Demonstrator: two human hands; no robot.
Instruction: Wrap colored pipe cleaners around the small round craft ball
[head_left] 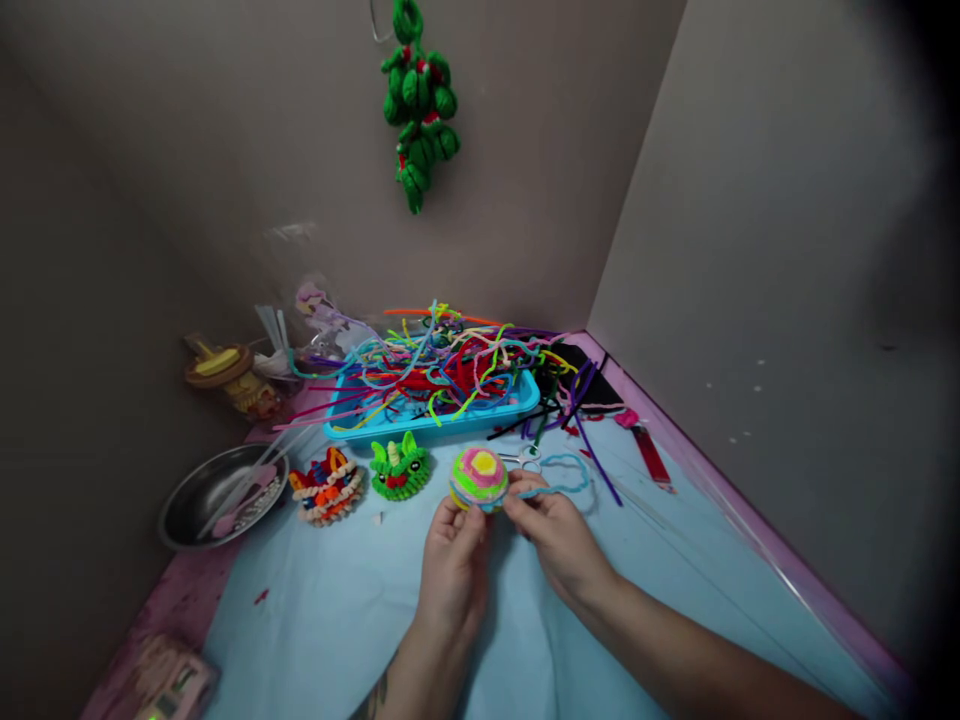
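A round piece coiled from fuzzy pipe cleaners point(480, 478), with yellow, pink, green and blue bands, is held above the table's middle. My left hand point(456, 545) grips its lower edge between thumb and fingers. At the piece's right side, my right hand point(551, 520) pinches a light-blue pipe cleaner point(574, 462), whose loose end loops out to the right. Small scissors point(530, 460) lie just behind my right hand, partly covered. Left of the piece stand a green animal head point(400, 468) and an orange, red and cream one point(328, 488), both of pipe cleaner.
A blue tray point(420, 430) piled with colourful pipe cleaners stands at the back. A metal bowl point(187, 500) with white beads sits at left, a pink device point(174, 685) at front left. Green braided ornaments point(420, 110) hang on the wall. A red strip point(651, 457) lies at right.
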